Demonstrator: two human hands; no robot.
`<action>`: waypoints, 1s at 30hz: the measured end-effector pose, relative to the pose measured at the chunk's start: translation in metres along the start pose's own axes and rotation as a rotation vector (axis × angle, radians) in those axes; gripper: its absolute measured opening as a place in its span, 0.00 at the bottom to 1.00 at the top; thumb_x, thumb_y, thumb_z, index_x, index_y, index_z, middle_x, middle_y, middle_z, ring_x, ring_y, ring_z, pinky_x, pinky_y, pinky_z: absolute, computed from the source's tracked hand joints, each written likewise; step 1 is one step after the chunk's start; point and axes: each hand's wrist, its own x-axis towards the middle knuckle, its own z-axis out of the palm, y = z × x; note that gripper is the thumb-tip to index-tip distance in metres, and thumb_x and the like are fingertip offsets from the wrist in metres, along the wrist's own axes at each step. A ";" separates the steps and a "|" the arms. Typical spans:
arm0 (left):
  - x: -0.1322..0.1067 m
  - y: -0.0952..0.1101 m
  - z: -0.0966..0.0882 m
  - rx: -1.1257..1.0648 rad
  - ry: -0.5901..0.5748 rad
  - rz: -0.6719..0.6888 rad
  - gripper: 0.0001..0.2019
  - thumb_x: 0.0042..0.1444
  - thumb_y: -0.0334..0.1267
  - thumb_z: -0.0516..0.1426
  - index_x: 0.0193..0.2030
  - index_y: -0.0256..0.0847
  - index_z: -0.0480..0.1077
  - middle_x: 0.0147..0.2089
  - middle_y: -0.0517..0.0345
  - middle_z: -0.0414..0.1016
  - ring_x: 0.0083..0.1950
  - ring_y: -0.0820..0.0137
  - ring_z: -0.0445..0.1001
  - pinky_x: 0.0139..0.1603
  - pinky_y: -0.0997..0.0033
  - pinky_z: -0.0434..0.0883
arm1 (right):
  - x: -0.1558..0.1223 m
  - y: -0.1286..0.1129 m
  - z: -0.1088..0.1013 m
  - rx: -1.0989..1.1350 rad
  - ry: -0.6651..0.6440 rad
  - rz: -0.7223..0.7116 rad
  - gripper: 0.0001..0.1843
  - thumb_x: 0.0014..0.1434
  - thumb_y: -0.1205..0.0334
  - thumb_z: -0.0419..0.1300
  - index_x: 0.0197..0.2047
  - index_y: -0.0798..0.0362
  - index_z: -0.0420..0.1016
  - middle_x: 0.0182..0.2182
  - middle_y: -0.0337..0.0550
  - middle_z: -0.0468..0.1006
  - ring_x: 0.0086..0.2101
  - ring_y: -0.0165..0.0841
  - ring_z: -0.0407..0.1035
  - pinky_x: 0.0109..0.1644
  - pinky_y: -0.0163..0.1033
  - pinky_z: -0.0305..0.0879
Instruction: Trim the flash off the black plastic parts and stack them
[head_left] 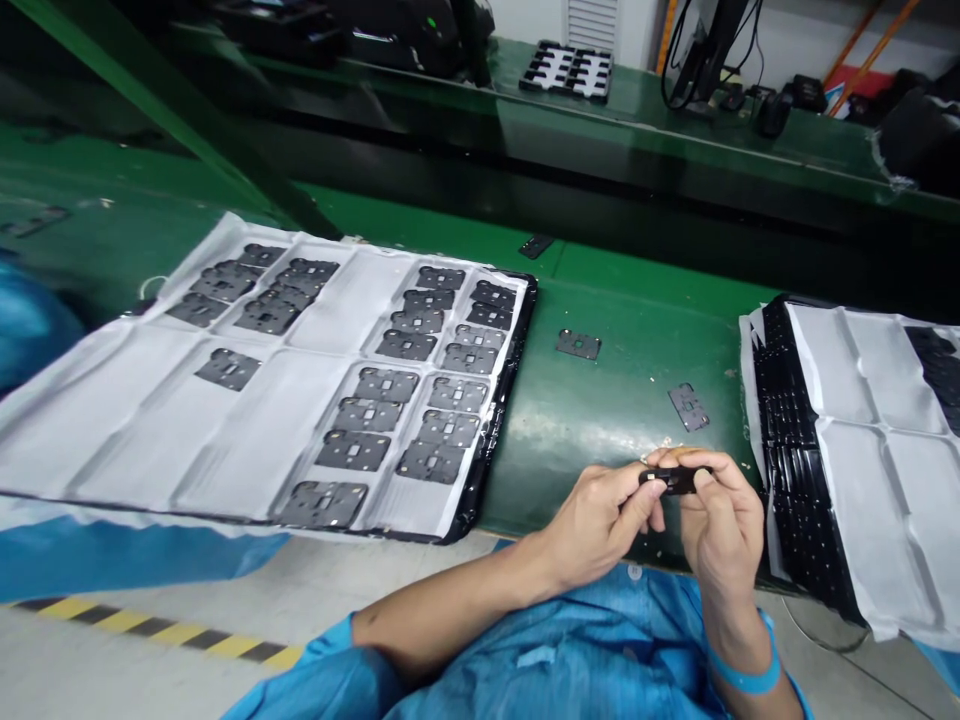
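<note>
Got my left fingers (pixel 624 484) and right fingers (pixel 729 470) pinched close on 1 thin black rectangular plate (pixel 679 482), long axis running left-right, 1 end toward each hand, over the glossy green desk (pixel 544 425).

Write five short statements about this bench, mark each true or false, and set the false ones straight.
1. The left hand and the right hand both hold a dark part. True.
2. The blue band circles the left wrist. False: it circles the right one.
3. Dark plates lie in the left tray. True.
4. No plate lies loose on the green bench. False: loose plates lie on it, outside the trays.
5. The liner in the left tray is red. False: it is white.
</note>
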 end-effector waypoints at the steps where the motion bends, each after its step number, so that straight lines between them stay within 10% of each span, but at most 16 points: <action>1: 0.000 -0.001 0.000 0.002 0.002 0.002 0.21 0.78 0.38 0.51 0.32 0.38 0.75 0.28 0.58 0.78 0.28 0.74 0.76 0.35 0.77 0.71 | 0.000 0.001 0.000 0.005 -0.001 -0.008 0.09 0.72 0.61 0.62 0.42 0.49 0.85 0.38 0.45 0.88 0.43 0.42 0.84 0.51 0.51 0.80; 30: -0.002 -0.005 -0.003 0.050 0.002 0.045 0.19 0.77 0.33 0.52 0.32 0.37 0.74 0.28 0.61 0.75 0.29 0.76 0.73 0.36 0.78 0.68 | 0.002 0.006 0.002 0.085 -0.023 -0.010 0.10 0.70 0.65 0.62 0.42 0.48 0.88 0.38 0.44 0.88 0.43 0.40 0.84 0.50 0.46 0.81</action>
